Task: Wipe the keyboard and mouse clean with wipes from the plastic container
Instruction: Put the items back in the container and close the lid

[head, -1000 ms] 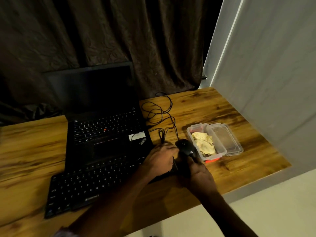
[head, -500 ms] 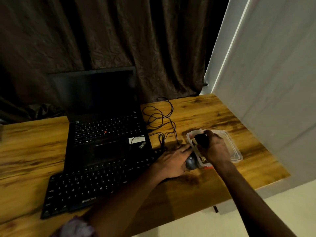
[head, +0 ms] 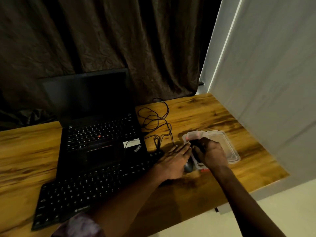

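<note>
A second ago both hands were bunched round the mouse over the right end of the keyboard, and pale wipes lay in plain sight in the container. Now the mouse (head: 189, 166) sits on the tabletop (head: 196, 113), just beside the near left corner of the clear plastic container (head: 191, 135). The right hand (head: 211, 153) has moved across into that container and hides the wipes. Little has shifted in the last half second.

The left hand (head: 173, 159) lies over the mouse with its fingers straight and together, resting on it rather than clasping it. The right hand's fingers are curled round a dark wad (head: 196, 146); whether that is a wipe cannot be told. This looks like a pause in the wiping: the right hand is probably either dropping a used wipe or taking a new one, while the left keeps the mouse from sliding.

Only the mouse's rounded rear end shows. Its long axis appears to run from near to far, with the nose under the left fingers pointing away from the person, toward the looped cable (head: 153, 120).

The black keyboard (head: 85, 190) lies with its long axis across the tabletop, its right end somewhat farther off. Its far edge is tucked against the front of the open laptop (head: 99, 134). The container's lid (head: 229, 147) lies just to the right of the container.
</note>
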